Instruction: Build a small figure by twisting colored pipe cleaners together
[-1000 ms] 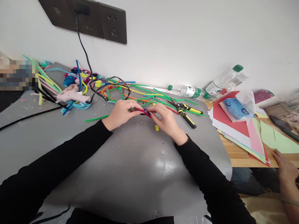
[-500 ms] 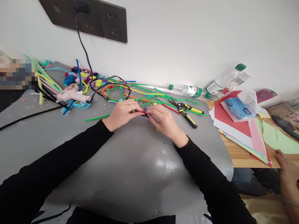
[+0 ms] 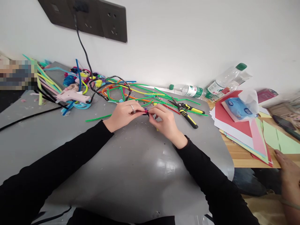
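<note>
Above the grey table, my left hand (image 3: 123, 115) pinches a small magenta and black pipe cleaner piece (image 3: 146, 112) between thumb and fingertips; a ring is on one finger. My right hand (image 3: 165, 120) is closed on the other side of the same piece, its fingertips touching it. A dark end shows between the right thumb and fingers. The fingers cover most of the piece, so its full shape is hidden. Loose green pipe cleaners (image 3: 98, 118) lie by the left wrist. Black and yellow pliers (image 3: 186, 114) rest open, right of my right hand.
A pink glue gun (image 3: 72, 95) with black cables lies at the left, near small dolls and more pipe cleaners. Plastic bottles (image 3: 191, 91) lean along the wall. Coloured paper (image 3: 234, 125) and a tissue pack (image 3: 239, 108) sit on the wooden table, beside another person's hand (image 3: 287, 165).
Both hands stay in nearly the same place. My right fingers have shifted slightly on the piece, and a dark end now shows between them.
</note>
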`<state>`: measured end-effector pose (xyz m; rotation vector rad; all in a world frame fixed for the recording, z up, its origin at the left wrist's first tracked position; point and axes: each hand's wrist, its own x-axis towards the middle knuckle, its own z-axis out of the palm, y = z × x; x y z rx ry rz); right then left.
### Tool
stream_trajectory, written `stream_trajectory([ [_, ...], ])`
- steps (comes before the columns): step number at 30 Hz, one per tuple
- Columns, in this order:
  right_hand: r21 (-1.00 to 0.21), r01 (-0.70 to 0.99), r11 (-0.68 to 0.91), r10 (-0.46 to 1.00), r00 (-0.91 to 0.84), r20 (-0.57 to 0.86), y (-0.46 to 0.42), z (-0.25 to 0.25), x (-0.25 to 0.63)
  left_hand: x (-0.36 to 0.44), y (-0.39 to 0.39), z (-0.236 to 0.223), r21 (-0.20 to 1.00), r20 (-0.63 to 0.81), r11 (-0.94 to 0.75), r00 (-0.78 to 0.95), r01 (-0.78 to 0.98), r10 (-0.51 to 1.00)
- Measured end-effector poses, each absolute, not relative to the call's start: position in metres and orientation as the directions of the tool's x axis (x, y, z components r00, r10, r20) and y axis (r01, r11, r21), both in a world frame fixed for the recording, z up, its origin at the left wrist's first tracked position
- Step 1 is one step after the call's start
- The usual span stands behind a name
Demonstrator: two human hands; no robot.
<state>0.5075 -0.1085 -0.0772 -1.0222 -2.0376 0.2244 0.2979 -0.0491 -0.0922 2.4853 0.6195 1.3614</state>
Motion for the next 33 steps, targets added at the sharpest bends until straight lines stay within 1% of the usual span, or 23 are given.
stream_trajectory([
  [3,-0.463,0.575,0.675,0.715,-0.353,0.603,-0.108,-0.077,0.509,0.298,-0.051,-0.091,0.489,0.681,-0.825,0.467,0.284,0.564],
  [5,-0.455,0.572,0.682,0.708,-0.362,0.606,-0.107,-0.076,0.51,0.298,-0.052,-0.09,0.517,0.666,-0.812,0.47,0.27,0.58],
  [9,-0.463,0.574,0.675,0.715,-0.354,0.603,-0.109,-0.075,0.509,0.298,-0.052,-0.089,0.511,0.691,-0.83,0.467,0.225,0.552],
  [12,-0.499,0.572,0.651,0.743,-0.345,0.573,-0.11,-0.074,0.509,0.298,-0.052,-0.088,0.533,0.671,-0.811,0.464,0.24,0.578],
  [16,-0.544,0.568,0.618,0.768,-0.287,0.573,-0.11,-0.073,0.508,0.299,-0.053,-0.087,0.55,0.657,-0.8,0.468,0.239,0.591],
  [20,-0.565,0.591,0.576,0.79,-0.225,0.57,-0.107,-0.074,0.511,0.299,-0.054,-0.085,0.559,0.674,-0.801,0.446,0.214,0.589],
  [22,-0.616,0.577,0.536,0.825,-0.202,0.528,-0.103,-0.077,0.513,0.299,-0.054,-0.083,0.581,0.672,-0.784,0.414,0.219,0.614],
  [23,-0.661,0.553,0.507,0.85,-0.193,0.49,-0.102,-0.079,0.515,0.299,-0.054,-0.082,0.599,0.663,-0.768,0.396,0.227,0.635],
  [26,-0.833,0.407,0.375,0.927,-0.194,0.322,-0.097,-0.084,0.518,0.298,-0.054,-0.08,0.654,0.629,-0.717,0.354,0.24,0.692],
  [28,-0.9,0.321,0.295,0.95,-0.199,0.24,-0.096,-0.085,0.519,0.297,-0.053,-0.079,0.68,0.609,-0.696,0.351,0.232,0.711],
  [30,-0.912,0.302,0.279,0.956,-0.178,0.233,-0.097,-0.083,0.518,0.297,-0.053,-0.08,0.701,0.578,-0.678,0.381,0.22,0.722],
  [33,-0.885,0.331,0.329,0.944,-0.147,0.296,-0.1,-0.079,0.516,0.297,-0.052,-0.081,0.721,0.517,-0.652,0.445,0.235,0.731],
])
